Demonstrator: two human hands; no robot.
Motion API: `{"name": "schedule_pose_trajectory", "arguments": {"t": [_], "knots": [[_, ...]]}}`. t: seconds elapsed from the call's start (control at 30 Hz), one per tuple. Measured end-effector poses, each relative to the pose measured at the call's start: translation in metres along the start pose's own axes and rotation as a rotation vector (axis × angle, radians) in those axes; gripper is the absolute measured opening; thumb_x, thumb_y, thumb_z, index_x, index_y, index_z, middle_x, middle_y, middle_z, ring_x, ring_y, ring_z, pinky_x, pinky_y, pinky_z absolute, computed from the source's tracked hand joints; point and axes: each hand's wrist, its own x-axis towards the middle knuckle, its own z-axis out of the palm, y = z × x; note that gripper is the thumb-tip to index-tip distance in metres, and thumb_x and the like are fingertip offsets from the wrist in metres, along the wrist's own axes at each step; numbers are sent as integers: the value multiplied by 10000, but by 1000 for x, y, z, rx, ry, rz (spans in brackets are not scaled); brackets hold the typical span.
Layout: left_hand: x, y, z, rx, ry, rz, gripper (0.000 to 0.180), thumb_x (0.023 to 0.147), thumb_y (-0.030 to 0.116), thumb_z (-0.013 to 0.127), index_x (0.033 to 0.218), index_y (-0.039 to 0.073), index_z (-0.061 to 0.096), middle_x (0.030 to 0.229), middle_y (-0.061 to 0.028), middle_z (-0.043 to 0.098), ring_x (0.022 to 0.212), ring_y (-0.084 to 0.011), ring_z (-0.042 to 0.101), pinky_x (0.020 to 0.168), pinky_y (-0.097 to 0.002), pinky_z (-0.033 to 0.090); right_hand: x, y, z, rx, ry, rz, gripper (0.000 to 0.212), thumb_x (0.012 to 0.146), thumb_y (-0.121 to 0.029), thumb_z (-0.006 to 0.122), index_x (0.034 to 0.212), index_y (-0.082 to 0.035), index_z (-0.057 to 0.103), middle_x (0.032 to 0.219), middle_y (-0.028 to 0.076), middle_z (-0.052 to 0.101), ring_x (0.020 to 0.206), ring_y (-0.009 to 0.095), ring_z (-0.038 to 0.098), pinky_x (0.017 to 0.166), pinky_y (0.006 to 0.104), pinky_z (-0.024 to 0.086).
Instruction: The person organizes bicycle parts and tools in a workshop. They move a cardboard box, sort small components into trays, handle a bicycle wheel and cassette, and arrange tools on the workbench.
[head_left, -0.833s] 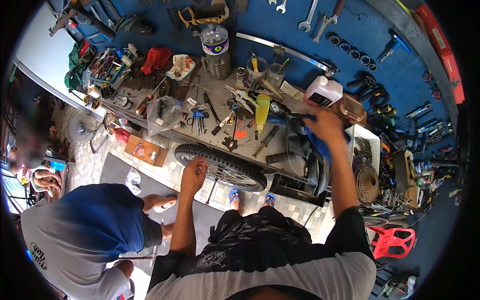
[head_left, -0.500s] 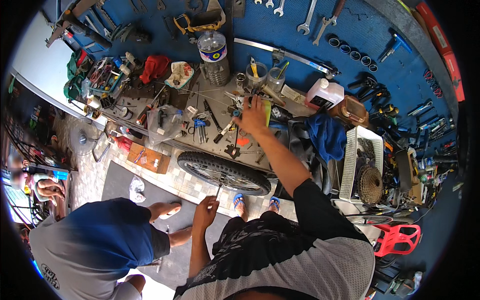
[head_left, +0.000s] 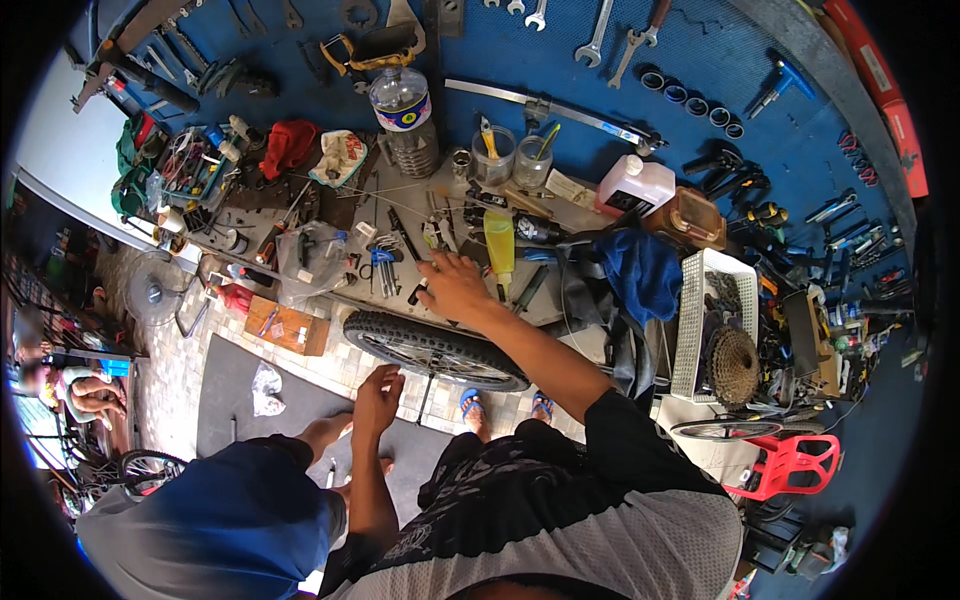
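My right hand (head_left: 455, 288) is spread palm down over the front part of the cluttered workbench (head_left: 375, 212), covering some small parts. Beside its fingers lie blue-handled tools (head_left: 383, 262) and a black rod-like tool (head_left: 403, 233). A yellow-green tube-like item (head_left: 498, 242) lies just right of it. My left hand (head_left: 376, 400) hangs below the bench edge with fingers curled together; whatever they may hold is hidden. Close to it a bicycle wheel (head_left: 490, 365) with a knobby tire leans under the bench edge. A thin dark rod (head_left: 428, 392) projects from near its middle, apart from my left hand.
A co-worker (head_left: 220, 510) bends low at my left, beside a dark mat (head_left: 235, 385). Farther right are a blue cloth (head_left: 640, 275) and a white basket (head_left: 690, 330) holding a cassette (head_left: 732, 365). A large plastic bottle (head_left: 408, 125) stands at the back.
My right hand has come back from the middle of the bench toward its front edge. My left hand has shifted left, away from the dark rod. The co-worker has bent closer to me.
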Motion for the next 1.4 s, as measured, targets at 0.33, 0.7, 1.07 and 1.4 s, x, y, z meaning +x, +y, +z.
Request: {"name": "schedule_pose_trajectory", "arguments": {"t": [0.33, 0.7, 1.07, 1.4], "knots": [[75, 16, -27, 144, 182, 237, 261, 979, 187, 726, 1164, 3, 732, 1139, -197, 757, 956, -335, 764, 736, -389, 620, -34, 130, -69, -299, 261, 284, 735, 933, -549, 683, 1492, -88, 561, 1453, 176, 605, 1354, 376, 539, 1132, 531, 391], [174, 13, -55, 622, 459, -24, 500, 864, 379, 820, 1208, 53, 661, 1265, -211, 633, 1239, -405, 582, 1019, -518, 487, -95, 93, -92, -188, 206, 315, 713, 927, -564, 702, 1422, -57, 622, 1375, 158, 649, 1327, 367, 544, 1128, 499, 374], [175, 3, -56, 471, 547, 111, 402, 829, 281, 841, 1108, 29, 698, 1130, -211, 699, 1101, -403, 649, 950, -501, 523, -109, 45, -99, -96, 230, 240, 609, 898, -348, 778, 1404, -49, 621, 1350, 179, 643, 1275, 378, 563, 1105, 500, 395], [38, 74, 26, -505, 38, -4, 385, 918, 342, 837, 953, -5, 675, 818, -30, 679, 749, -106, 624, 664, -293, 496, -123, -54, -82, 259, 29, -16, 672, 861, -202, 800, 1477, -111, 547, 1436, 167, 590, 1304, 393, 590, 1092, 469, 490]]}}
